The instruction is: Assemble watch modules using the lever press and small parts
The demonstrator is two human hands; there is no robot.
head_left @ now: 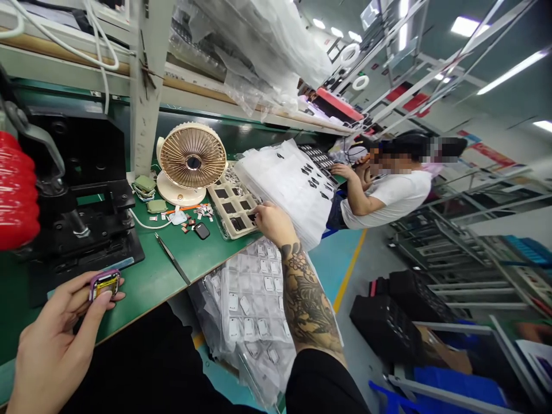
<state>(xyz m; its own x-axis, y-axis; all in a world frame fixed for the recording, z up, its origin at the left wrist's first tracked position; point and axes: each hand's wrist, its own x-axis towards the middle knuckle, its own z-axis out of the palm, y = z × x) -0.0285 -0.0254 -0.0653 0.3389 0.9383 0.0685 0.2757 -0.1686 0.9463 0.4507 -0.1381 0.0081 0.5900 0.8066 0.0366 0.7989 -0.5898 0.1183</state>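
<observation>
My left hand [64, 328] is closed on a small purple-framed device [104, 284], whose yellow and black inside faces up, above the green table [149, 270]. Farther right, my right hand [273, 221] reaches to the near right corner of a beige compartment tray [225, 208] holding dark flat parts. Its fingertips are bent at the compartment, and what they hold, if anything, is hidden. Black tweezers [172, 259] lie between my hands. A small black case [202, 230] and small loose parts rest beside the tray.
A cream fan [192, 164] stands behind the small parts. At the left is a black press [81, 190] with a red handle [17, 192]. White foam sheets [288, 184] and bagged trays [254, 282] lie right. A person [388, 195] works beyond.
</observation>
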